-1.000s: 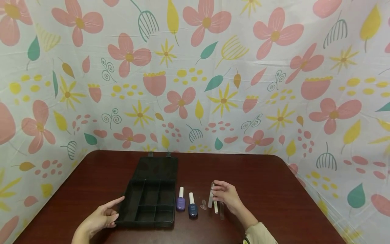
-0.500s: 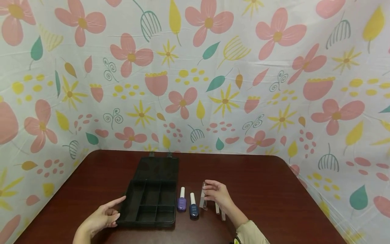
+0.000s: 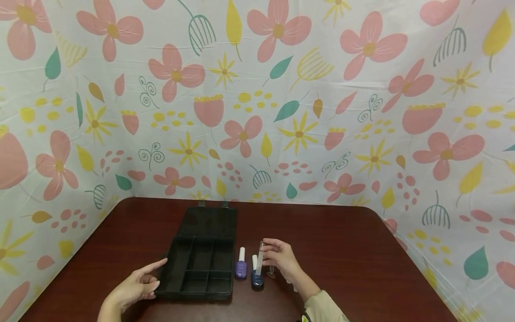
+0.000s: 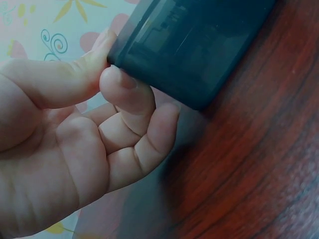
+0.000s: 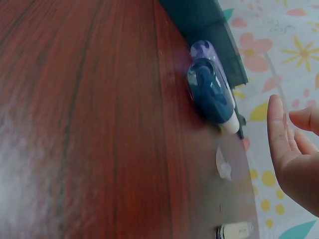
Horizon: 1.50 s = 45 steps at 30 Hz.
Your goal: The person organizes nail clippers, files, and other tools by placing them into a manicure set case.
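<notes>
A black divided box [image 3: 194, 273] lies with its lid [image 3: 207, 222] folded back. My left hand [image 3: 134, 288] holds its near left corner between thumb and forefinger; the left wrist view shows the other fingers curled beside that box corner [image 4: 179, 55]. My right hand [image 3: 281, 261] pinches a flat, pale translucent strip [image 3: 260, 259], which overlaps the dark blue nail polish bottle [image 3: 257, 281] in the head view. In the right wrist view the strip is hard to make out beyond the fingers [image 5: 277, 124]. A purple nail polish bottle [image 3: 241, 269] stands between box and blue bottle.
Small clear pieces [image 3: 271, 273] lie right of the blue bottle, partly behind the right hand. A cream-coloured slim item [image 5: 237, 230] shows at the right wrist view's bottom edge. A flowered cloth [image 3: 257, 112] hangs around the brown table [image 3: 342, 268].
My right hand has moved left with the translucent strip, from above the other slim items to the dark blue bottle. My left hand stays at the box corner.
</notes>
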Motion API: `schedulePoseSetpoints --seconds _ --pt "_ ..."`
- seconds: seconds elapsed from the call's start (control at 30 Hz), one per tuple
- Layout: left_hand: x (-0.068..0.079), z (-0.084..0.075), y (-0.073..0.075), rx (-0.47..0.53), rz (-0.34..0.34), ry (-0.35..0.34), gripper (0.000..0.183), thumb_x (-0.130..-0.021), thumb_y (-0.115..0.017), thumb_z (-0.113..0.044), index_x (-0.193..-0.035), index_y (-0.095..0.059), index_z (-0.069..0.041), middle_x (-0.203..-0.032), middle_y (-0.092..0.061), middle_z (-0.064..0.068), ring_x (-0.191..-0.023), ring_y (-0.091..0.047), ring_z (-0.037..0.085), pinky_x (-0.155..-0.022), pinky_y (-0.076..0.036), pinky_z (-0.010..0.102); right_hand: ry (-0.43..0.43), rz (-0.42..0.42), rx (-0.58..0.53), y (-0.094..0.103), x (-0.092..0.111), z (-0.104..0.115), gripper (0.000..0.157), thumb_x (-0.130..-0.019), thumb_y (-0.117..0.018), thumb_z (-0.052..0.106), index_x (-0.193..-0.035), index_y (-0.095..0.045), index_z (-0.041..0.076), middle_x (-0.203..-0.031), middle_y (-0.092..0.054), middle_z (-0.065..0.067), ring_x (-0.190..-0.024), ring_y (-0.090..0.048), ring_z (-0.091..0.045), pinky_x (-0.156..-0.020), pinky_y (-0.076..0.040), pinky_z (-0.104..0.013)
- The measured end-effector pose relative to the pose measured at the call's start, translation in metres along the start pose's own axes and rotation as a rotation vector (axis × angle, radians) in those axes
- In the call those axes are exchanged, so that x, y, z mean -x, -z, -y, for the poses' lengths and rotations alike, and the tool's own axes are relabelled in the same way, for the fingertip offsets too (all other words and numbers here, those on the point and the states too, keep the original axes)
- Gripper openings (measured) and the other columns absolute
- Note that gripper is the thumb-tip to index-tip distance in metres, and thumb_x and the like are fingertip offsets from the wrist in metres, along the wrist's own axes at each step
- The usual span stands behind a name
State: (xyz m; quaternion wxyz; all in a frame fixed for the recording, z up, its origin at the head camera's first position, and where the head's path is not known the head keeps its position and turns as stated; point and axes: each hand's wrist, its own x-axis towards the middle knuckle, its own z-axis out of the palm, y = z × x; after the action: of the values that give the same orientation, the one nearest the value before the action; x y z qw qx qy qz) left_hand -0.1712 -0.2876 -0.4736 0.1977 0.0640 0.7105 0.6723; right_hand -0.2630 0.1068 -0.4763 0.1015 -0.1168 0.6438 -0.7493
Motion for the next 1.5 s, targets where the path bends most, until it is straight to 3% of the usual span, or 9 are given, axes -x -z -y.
schedulePoseSetpoints --seconds 0.5,0.83,1.23,1.5 --pt "0.001 0.0 -0.001 -0.019 -0.015 -0.002 0.069 -0.086 -0.059 -0.007 -0.138 -0.017 0.005 -0.078 -0.046 0.004 -0.069 -0.049 0.017 -0.068 -0.047 0.035 0.004 0.039 -0.019 -0.027 -0.015 0.005 0.047 -0.079 -0.051 -0.014 -0.123 -0.036 -0.02 -0.086 -0.059 -0.012 -0.065 -0.059 -0.014 -0.065 -0.051 -0.039" --pt "0.001 0.0 0.0 -0.014 -0.01 -0.01 0.07 -0.086 -0.059 -0.009 -0.139 -0.015 0.004 -0.077 -0.046 0.003 -0.069 -0.049 0.016 -0.068 -0.047 0.034 0.039 0.049 -0.024 -0.047 -0.029 0.01 0.043 -0.079 -0.052 -0.015 -0.121 -0.04 -0.019 -0.087 -0.059 -0.016 -0.065 -0.059 -0.014 -0.063 -0.051 -0.032" --pt "0.0 0.002 0.001 -0.007 -0.014 0.007 0.069 -0.086 -0.058 -0.007 -0.139 -0.016 0.003 -0.078 -0.047 0.005 -0.068 -0.05 0.016 -0.067 -0.047 0.034 0.084 0.037 0.018 -0.071 -0.044 0.007 0.04 -0.078 -0.053 -0.016 -0.116 -0.043 -0.02 -0.087 -0.06 -0.024 -0.063 -0.059 -0.014 -0.062 -0.051 -0.037" --pt "0.0 -0.001 0.0 -0.008 -0.011 -0.007 0.063 -0.088 -0.055 -0.005 -0.139 -0.021 0.002 -0.078 -0.047 0.005 -0.066 -0.049 0.015 -0.065 -0.047 0.032 0.075 0.041 0.013 -0.081 -0.047 0.007 0.038 -0.077 -0.052 -0.018 -0.114 -0.045 -0.019 -0.088 -0.057 -0.029 -0.061 -0.059 -0.015 -0.06 -0.051 -0.033"
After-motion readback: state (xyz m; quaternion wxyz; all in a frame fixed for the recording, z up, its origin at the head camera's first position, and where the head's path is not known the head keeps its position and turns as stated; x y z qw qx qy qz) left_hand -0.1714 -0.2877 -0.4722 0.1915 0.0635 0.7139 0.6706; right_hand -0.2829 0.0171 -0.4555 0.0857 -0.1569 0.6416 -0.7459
